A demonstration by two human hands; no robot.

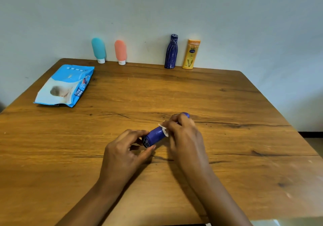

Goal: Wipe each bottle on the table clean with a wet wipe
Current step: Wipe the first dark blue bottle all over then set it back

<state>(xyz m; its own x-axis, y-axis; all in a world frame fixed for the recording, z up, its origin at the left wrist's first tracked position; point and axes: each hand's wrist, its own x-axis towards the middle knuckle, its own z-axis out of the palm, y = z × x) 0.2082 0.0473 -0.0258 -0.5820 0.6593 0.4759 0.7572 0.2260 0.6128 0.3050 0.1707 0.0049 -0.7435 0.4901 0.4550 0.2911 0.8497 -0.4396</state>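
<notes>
**Blue bottle held across both grips, wet wipe applied**

1. Forearms: both enter from the near edge of the desk [227,103] and converge over its near centre.

2. Left grip [125,152]: thumb and fingers are curled round the base end of the blue bottle [155,135] and pinch it. The patterned underside of the bottle faces the camera.

3. Right grip [185,138]: the fingers are curled over the upper body of the same bottle and clamp the wet wipe [164,130] against it. A crumpled white edge of the wipe shows just left of the knuckles. The rest is hidden under the hand.

4. Blue bottle: it lies roughly horizontal, base toward the near left and cap toward the far right. The rounded cap end projects past the right fingers. Whether the bottle touches the desk or sits just above it cannot be determined.

5. Wipes pack [64,86]: a light blue soft pack lies flat near the far left corner of the desk, well apart from the hands.

6. Back row: four bottles stand along the far edge of the desk against the wall [157,7]. From left to right:
   - teal bottle [98,49], resting on its white cap;
   - coral bottle [120,51], resting on its white cap, near the teal one;
   - dark blue streaked bottle [171,53], upright;
   - yellow bottle [191,54], upright, just beside the streaked one.
</notes>
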